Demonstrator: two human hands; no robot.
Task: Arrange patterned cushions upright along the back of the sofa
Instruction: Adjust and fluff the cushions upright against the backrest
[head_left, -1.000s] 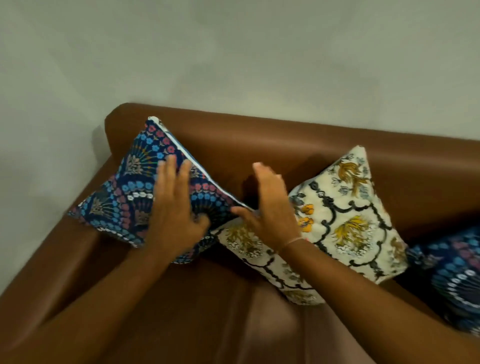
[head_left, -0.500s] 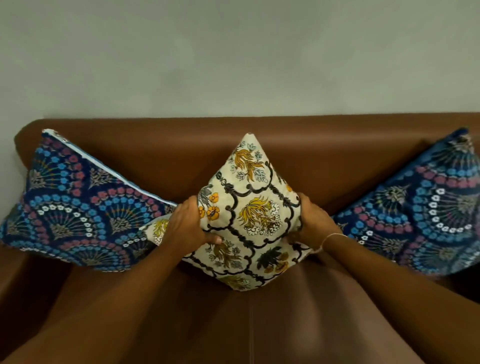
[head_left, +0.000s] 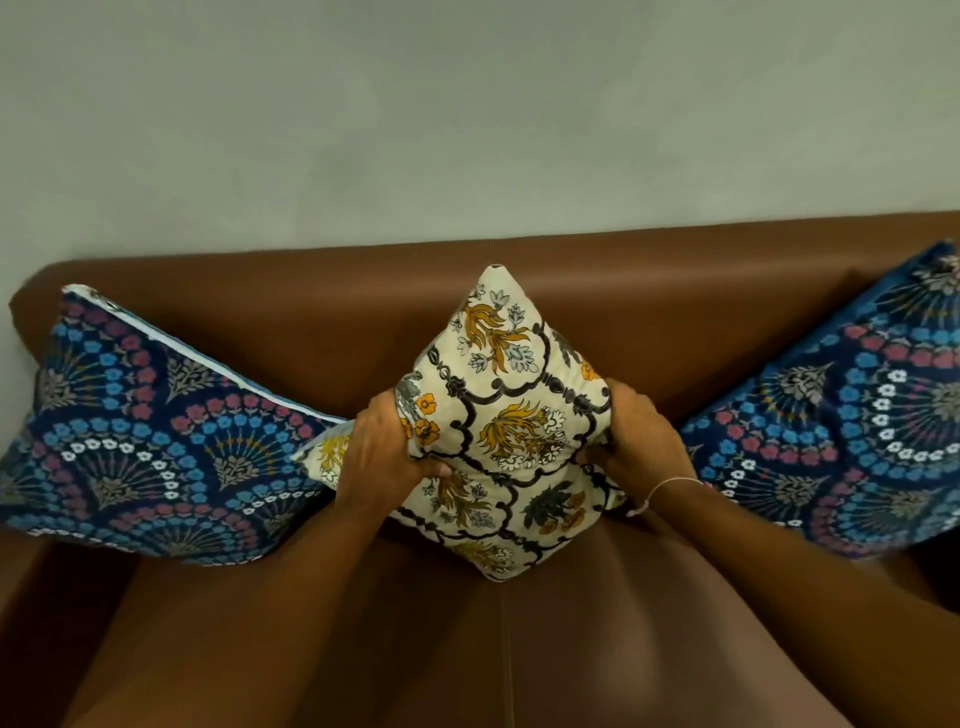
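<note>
A cream cushion (head_left: 511, 415) with yellow flowers and black scrolls stands on one corner at the middle of the brown sofa back (head_left: 311, 312). My left hand (head_left: 387, 452) grips its left side and my right hand (head_left: 636, 441) grips its right side, squeezing it. A dark blue cushion (head_left: 150, 447) with fan patterns leans on its corner at the left end. A matching blue cushion (head_left: 852, 436) leans at the right end, partly cut off by the frame edge. The cream cushion's left corner tucks behind my left hand, next to the left blue cushion.
The brown leather seat (head_left: 498, 649) stretches in front of the cushions, with a seam down its middle. A plain grey-green wall (head_left: 467, 114) rises behind the sofa. The left armrest (head_left: 21, 597) shows at the lower left.
My hands left the left blue cushion and took hold of the cream cushion, bringing it from lying tilted to standing on its corner. The view shifted right, so the right blue cushion now shows.
</note>
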